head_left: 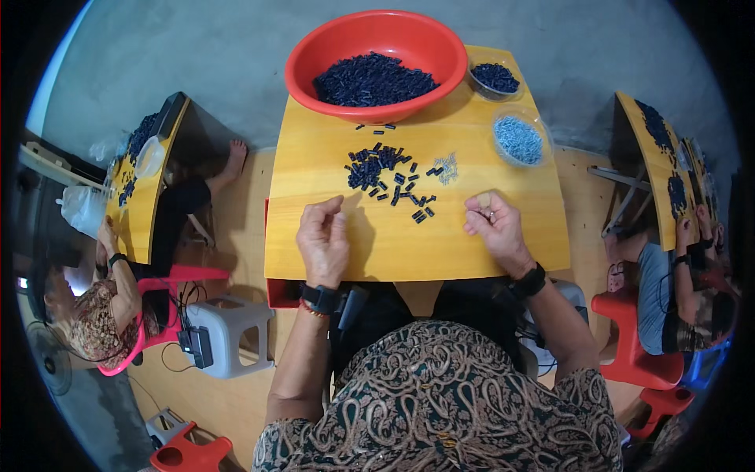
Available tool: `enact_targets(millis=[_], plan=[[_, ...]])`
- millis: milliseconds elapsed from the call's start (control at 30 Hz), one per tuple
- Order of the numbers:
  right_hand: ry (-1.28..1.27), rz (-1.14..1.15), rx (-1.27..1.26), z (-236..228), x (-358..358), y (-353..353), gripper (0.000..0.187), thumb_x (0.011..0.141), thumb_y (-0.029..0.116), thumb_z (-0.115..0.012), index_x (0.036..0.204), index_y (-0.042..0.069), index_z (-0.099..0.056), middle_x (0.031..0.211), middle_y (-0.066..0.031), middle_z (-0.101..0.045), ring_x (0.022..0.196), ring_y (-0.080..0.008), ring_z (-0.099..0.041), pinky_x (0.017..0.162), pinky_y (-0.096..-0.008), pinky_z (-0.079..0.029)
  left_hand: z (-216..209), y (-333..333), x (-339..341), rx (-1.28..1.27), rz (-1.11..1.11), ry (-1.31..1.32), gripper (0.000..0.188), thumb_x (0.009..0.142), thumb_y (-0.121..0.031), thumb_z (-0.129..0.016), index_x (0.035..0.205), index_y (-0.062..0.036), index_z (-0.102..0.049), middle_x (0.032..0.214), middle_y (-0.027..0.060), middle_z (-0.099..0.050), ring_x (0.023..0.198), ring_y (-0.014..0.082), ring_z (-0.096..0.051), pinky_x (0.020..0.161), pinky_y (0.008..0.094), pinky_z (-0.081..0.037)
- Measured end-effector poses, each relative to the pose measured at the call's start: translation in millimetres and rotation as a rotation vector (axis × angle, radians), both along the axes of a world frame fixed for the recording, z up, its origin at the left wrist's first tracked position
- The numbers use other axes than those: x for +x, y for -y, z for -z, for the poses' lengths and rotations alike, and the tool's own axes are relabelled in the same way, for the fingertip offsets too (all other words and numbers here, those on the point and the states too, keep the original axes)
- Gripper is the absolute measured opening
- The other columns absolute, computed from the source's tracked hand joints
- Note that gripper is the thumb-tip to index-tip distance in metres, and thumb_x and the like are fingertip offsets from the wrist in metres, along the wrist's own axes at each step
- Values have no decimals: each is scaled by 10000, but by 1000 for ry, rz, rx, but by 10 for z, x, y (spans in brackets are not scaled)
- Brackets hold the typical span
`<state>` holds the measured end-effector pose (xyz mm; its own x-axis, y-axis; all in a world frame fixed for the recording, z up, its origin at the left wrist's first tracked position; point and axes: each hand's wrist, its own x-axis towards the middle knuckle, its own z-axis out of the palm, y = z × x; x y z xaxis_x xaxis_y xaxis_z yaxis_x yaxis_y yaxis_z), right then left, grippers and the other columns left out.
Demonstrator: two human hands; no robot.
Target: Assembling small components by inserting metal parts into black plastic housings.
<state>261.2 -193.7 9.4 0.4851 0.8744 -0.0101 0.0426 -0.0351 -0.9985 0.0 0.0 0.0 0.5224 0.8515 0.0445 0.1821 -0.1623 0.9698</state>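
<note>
My left hand (322,240) is over the near left of the yellow table (393,263), its fingers curled in and the thumb against them. What it holds, if anything, is hidden. Across from it, my right hand (497,228) has thumb and fingertips pinched together; a tiny thing may be between them, too small to name. Beyond and between the hands lies a heap of small dark tube-like pieces (370,167), with several more scattered towards me. A small patch of thin silvery pieces (447,168) lies to the right of that heap.
At the table's far edge stands a red basin (297,82) of dark pieces. To its right are a clear tub (494,79) of dark pieces and another clear tub (519,141) of bluish-silver bits. People sit at tables on both sides; a grey stool (228,334) stands at left.
</note>
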Motion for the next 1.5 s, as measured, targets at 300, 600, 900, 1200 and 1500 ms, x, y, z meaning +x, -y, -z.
enact_targets(millis=[300, 600, 900, 1200, 1500], plan=[[-18, 14, 1, -84, -46, -8, 136, 926, 12, -570, 1055, -32, -563, 904, -55, -628, 752, -86, -591, 694, -227, -498, -182, 38, 484, 640, -91, -479, 554, 778, -2, -583, 1324, -75, -527, 1388, 179, -439, 1199, 382, -410, 1031, 466, -319], [-25, 42, -1, -61, -50, -8, 104, 924, 12, -577, 1027, 3, -578, 856, -33, -624, 732, -78, -599, 671, -223, -502, -183, 127, 503, 734, 91, -515, 578, 798, -59, -600, 1366, -109, -505, 1455, 146, -414, 1268, 356, -408, 1065, 463, -279], [10, 40, -3, -62, -57, -22, 106, 926, 10, -570, 1031, -4, -577, 858, -35, -627, 732, -79, -600, 673, -226, -503, -115, 115, 447, 651, 108, -378, 569, 804, -87, -612, 1359, -65, -488, 1487, 161, -373, 1329, 374, -357, 1084, 505, -235], [0, 55, -5, -91, -84, -18, 109, 928, 18, -573, 1033, -11, -582, 866, -43, -635, 733, -85, -608, 673, -228, -506, -132, 154, 406, 682, 180, -508, 613, 807, -69, -606, 1395, -52, -433, 1519, 176, -323, 1381, 384, -311, 1128, 478, -195], [-2, 51, -8, -111, -101, -22, 116, 925, 24, -572, 1031, -23, -580, 873, -50, -637, 735, -84, -604, 673, -218, -503, -102, 89, 181, 596, 39, -529, 657, 853, -90, -598, 1456, -42, -340, 1524, 203, -298, 1425, 396, -227, 1152, 496, -157]])
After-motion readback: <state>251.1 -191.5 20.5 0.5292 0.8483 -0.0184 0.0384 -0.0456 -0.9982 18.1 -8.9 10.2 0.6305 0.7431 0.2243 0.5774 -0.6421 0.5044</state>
